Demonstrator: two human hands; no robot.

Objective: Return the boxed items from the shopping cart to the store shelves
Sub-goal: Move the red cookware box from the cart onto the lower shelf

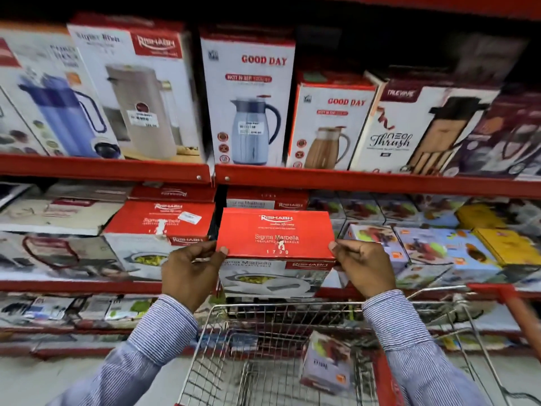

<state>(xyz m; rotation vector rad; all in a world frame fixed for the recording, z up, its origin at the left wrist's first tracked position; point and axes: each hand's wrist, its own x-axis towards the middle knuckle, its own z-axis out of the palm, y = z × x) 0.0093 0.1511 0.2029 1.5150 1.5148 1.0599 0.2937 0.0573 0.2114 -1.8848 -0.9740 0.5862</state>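
Head camera view, looking at red store shelves over a wire shopping cart (292,347). Two hands in striped blue sleeves hold a red-topped Rishabh casserole box (276,253) (its lid reads "Sigma Marbella") in the air just above the cart's far rim and in front of the middle shelf (87,285). The left hand (190,273) has its grip closed on the box's left edge, thumb on the lid; the right hand (363,268) has its grip closed on the right edge the same way. A matching casserole box (158,230) sits on that shelf just to the left. Down in the cart lies a small juicer box (328,364). The shelf above carries a tall Good Day flask box (248,95).
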